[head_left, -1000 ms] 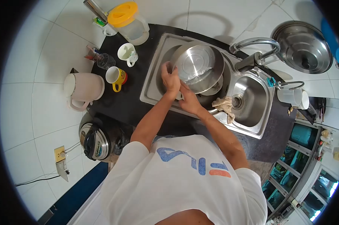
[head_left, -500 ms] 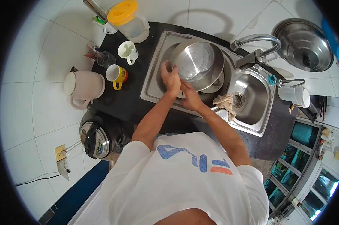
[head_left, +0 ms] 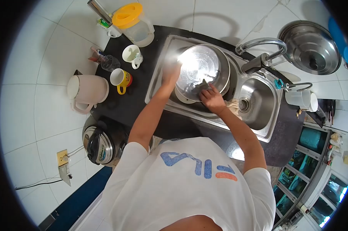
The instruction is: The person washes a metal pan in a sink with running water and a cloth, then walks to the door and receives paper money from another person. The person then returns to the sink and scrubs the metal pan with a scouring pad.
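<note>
A shiny round steel basin (head_left: 224, 71) sits tilted over the large left sink bowl, its inside turned up and bright with glare. At its left rim is my left hand (head_left: 171, 73), closed around the edge, the fingers partly lost in glare. My right hand (head_left: 213, 99) is at the near right side of the basin with curled fingers. A small dark grey piece (head_left: 203, 85) shows at those fingertips against the steel; I cannot tell its kind. Part of a pale dish (head_left: 184, 97) shows under the basin.
A tan cloth (head_left: 233, 104) lies on the sink divider beside the small right bowl (head_left: 260, 100). The faucet (head_left: 256, 63) stands behind. Two mugs (head_left: 121, 78), a yellow-lidded pitcher (head_left: 137, 30) and a pink kettle (head_left: 87, 92) are at left. Another steel basin (head_left: 310, 46) leans at back right.
My hands have moved apart: the left to the basin's left rim, the right rightward to its near side. The basin has shifted slightly and its inside shows more glare.
</note>
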`<state>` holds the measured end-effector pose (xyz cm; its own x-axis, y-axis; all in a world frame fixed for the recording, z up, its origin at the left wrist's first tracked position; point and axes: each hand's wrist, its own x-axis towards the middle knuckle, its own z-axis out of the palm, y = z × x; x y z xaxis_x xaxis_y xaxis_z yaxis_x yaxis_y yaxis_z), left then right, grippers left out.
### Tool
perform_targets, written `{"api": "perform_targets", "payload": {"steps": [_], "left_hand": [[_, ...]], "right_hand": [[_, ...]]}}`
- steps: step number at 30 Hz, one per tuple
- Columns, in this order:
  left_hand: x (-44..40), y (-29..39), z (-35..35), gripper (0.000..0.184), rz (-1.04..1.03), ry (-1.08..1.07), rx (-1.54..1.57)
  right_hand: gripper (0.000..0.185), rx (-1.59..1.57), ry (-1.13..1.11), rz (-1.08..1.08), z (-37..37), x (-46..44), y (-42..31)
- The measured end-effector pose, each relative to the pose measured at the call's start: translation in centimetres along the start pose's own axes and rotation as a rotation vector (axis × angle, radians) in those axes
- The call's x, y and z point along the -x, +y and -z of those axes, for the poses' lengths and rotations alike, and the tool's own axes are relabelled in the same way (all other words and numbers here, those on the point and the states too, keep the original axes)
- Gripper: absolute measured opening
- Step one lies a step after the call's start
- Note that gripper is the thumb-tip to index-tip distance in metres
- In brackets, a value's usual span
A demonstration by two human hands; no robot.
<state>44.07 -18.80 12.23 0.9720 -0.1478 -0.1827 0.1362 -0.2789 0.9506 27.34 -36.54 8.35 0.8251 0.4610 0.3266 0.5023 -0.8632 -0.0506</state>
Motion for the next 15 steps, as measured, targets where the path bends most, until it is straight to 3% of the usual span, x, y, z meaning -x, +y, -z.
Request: {"api": "perform_targets", "payload": {"steps": [2,3,6,10,13,15], "left_hand": [[-0.5,-0.3,-0.2,0.057,-0.103,0.061,0.013],[0.0,-0.5,-0.3,0.069,-0.173,0.071,0.012],[3.9,-1.5,-1.8,0.077,-0.238,0.284,-0.024],[8.0,-3.7,-4.4,0.053,0.043,0.371,0.404],[7.0,-3.4,-4.5,0.045,0.088,0.439,0.639],[6.3,-2.2,-4.5,0.044,0.012,0.449,0.489]], "right_hand": [[0.016,-0.03,0.091,-0.038,0.3,-0.5,-0.9],[0.016,-0.06,0.108,-0.089,0.0,-0.7,-1.4],[0.019,-0.126,0.165,-0.217,-1.2,-1.9,-3.1],[0.025,-0.192,0.241,-0.304,-1.4,-4.3,-4.9],[0.03,-0.326,0.209,-0.362,-0.9,-5.8,-6.0],[0.036,-0.458,0.139,-0.372,-0.6,-6.5,-6.2]]}}
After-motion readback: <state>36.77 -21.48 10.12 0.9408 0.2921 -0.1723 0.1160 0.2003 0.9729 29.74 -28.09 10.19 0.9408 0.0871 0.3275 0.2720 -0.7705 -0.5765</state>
